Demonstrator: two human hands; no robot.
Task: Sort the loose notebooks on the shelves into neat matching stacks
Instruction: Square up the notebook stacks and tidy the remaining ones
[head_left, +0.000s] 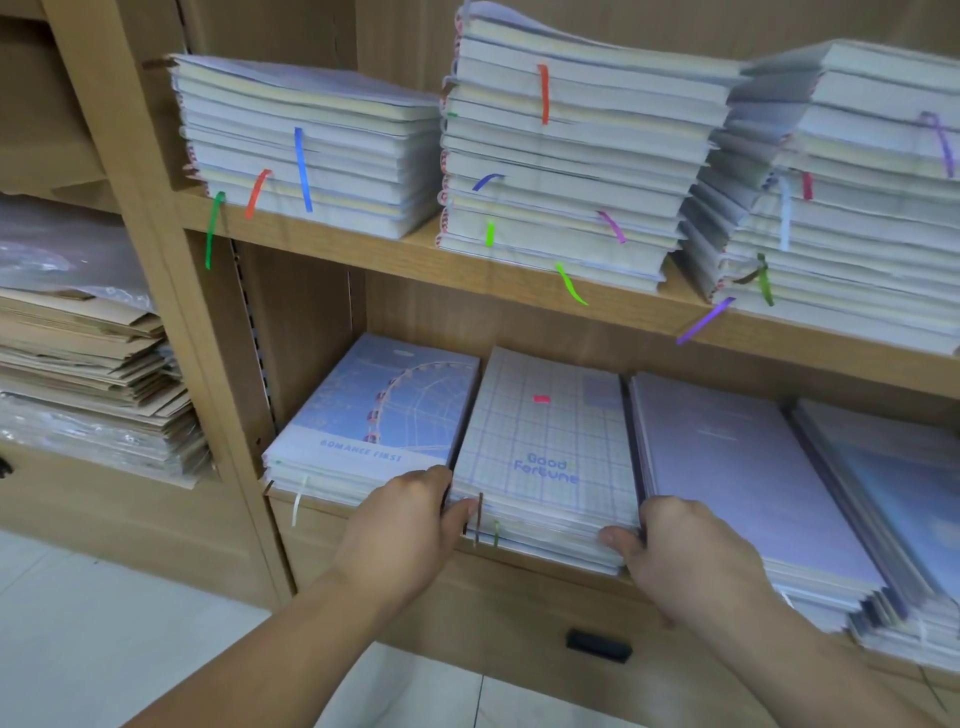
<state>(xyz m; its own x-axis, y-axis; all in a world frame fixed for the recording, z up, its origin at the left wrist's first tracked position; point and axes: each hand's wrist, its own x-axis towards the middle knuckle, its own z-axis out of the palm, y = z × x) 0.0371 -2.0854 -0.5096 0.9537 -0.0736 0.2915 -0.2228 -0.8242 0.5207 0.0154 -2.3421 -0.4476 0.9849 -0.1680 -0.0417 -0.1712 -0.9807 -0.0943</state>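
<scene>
1. The left hand (410, 519) grips the left side of the grid stack (545, 441). Its thumb is on the front edge, and its fingers curl into the gap beside the stack and are hidden there.
2. The right hand (685, 551) holds the right front corner the same way, with the thumb on the page edges and the fingers out of sight in the gap on that side.
3. That stack, topped by a "Good Fortune" cover, lies at the front of the lower shelf (317, 512). It sits close between the wheel stack (384, 410) and the lilac stack (727, 467).
4. Risk: the grip is only at the front corners, so a pull could fan the stack or leave the lower notebooks lagging behind.
5. Risk: ribbons (480, 519) hang over the front by the left thumb. If one were caught under a finger, it might drag a notebook askew.
6. Risk: the close neighbours may be dragged along and knocked out of square.
7. The lower shelf holds four flat stacks: wheel, grid, lilac and, far right, a blue stack (909, 499). The last two are stepped at their front edges.
8. The upper shelf (363, 249) holds three tall upper stacks (571, 156) with page edges outward. The right one is skewed and the middle one juts past the shelf edge.
9. The left bay holds paper bags (88, 353).
</scene>
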